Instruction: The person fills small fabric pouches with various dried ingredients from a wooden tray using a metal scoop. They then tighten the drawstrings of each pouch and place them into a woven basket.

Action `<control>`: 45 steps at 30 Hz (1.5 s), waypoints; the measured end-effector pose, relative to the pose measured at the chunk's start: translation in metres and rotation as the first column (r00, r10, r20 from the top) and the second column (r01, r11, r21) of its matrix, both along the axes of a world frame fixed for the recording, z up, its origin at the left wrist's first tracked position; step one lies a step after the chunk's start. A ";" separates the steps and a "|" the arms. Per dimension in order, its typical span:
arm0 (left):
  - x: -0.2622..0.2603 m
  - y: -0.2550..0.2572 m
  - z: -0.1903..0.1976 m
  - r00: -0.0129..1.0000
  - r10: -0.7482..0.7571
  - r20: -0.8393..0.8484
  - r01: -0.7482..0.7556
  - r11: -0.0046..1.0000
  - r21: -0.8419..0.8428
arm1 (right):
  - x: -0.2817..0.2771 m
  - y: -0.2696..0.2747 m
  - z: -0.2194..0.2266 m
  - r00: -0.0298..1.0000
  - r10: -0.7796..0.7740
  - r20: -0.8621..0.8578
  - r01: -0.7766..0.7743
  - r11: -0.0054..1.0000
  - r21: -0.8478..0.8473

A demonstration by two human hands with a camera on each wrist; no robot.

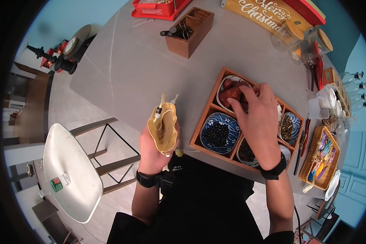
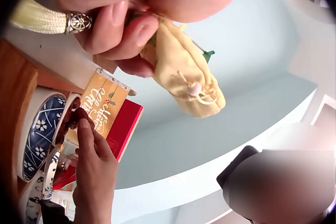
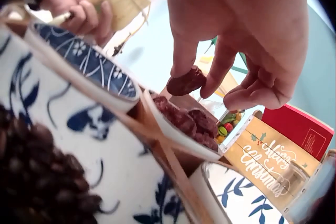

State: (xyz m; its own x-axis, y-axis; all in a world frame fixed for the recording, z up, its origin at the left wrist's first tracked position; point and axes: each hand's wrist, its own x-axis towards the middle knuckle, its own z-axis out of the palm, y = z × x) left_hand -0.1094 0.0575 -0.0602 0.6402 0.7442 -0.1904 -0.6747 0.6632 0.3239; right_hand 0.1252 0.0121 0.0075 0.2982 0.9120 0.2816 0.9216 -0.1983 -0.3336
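My left hand (image 1: 147,151) holds up a cream cloth pouch (image 1: 171,132), its gathered mouth spread wide. A white bead and cord hang on the pouch's side, and a pale tassel (image 2: 39,16) dangles by the fingers in the left wrist view. Between thumb and fingertips, my right hand (image 1: 259,118) pinches a wrinkled dried red date (image 3: 187,81) just above a small bowl (image 3: 164,132) of similar dates. That bowl sits in a divided wooden tray (image 1: 206,109). Nearer me in the tray, a blue patterned bowl (image 1: 232,132) contains black beans (image 1: 216,133).
Dark brown beans (image 3: 42,169) and dried herbs (image 1: 288,129) fill other tray bowls. Right of the tray stands a wicker basket (image 1: 336,162) of colourful tassels. A wooden box (image 1: 182,46), a Christmas sign (image 1: 252,12) and glass jars (image 1: 286,40) are farther back; a white chair (image 1: 75,171) is at left.
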 end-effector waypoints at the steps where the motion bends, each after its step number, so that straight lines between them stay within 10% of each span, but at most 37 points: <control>1: 0.001 -0.001 -0.002 0.999 -0.012 0.035 0.010 0.999 0.036 | 0.001 0.000 -0.002 0.992 -0.001 0.126 0.000 1.000 0.004; 8: 0.011 -0.005 0.021 0.909 0.087 -0.408 -0.108 0.994 -0.029 | -0.011 -0.018 0.026 0.991 -0.016 0.133 0.016 1.000 0.002; 9: 0.013 -0.005 0.024 0.908 0.088 -0.410 -0.108 0.994 -0.027 | -0.024 -0.022 0.040 0.937 -0.013 -0.350 0.007 1.000 -0.019; 10: 0.018 -0.006 0.032 0.875 0.104 -0.473 -0.095 0.995 0.044 | -0.036 -0.025 0.047 0.659 -0.017 -0.752 -0.010 0.999 -0.031; 16: 0.015 -0.010 0.037 0.848 0.138 -0.512 0.040 0.946 0.322 | -0.061 -0.015 0.017 0.236 -0.016 -0.972 0.013 1.000 -0.014; 22: 0.007 0.000 0.047 0.813 0.264 -0.520 -0.100 0.941 0.322 | -0.052 0.001 0.018 0.453 0.117 -0.884 -0.070 0.993 0.095; 26: -0.012 0.040 0.058 0.732 0.405 -0.547 -0.135 0.874 0.467 | -0.024 -0.019 0.049 0.378 0.201 -0.904 0.056 0.970 0.238; 29: -0.011 0.070 0.042 0.641 0.377 -0.669 -0.107 0.906 0.409 | 0.006 -0.051 0.069 0.507 0.056 -0.860 0.196 0.964 0.178; 32: -0.024 0.066 0.015 -0.001 0.644 -0.765 0.420 0.694 0.584 | 0.047 -0.103 0.064 0.630 -0.109 -0.769 0.397 0.896 0.199; 38: -0.009 0.084 0.012 0.035 0.890 -0.455 0.852 0.211 0.478 | 0.136 -0.227 0.057 0.676 -0.393 -0.624 0.543 0.837 0.061; 45: -0.028 0.094 0.002 0.117 0.784 -0.609 0.950 0.089 0.298 | 0.199 -0.335 0.044 0.476 -0.750 -0.459 0.767 0.610 -0.201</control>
State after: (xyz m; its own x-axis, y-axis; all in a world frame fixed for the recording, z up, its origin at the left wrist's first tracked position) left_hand -0.1379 0.1519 -0.0587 0.7274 0.6856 -0.0284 0.6446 -0.6686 0.3706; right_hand 0.3238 -0.3233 0.0512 0.9625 0.2601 -0.0767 0.1428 -0.7266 -0.6720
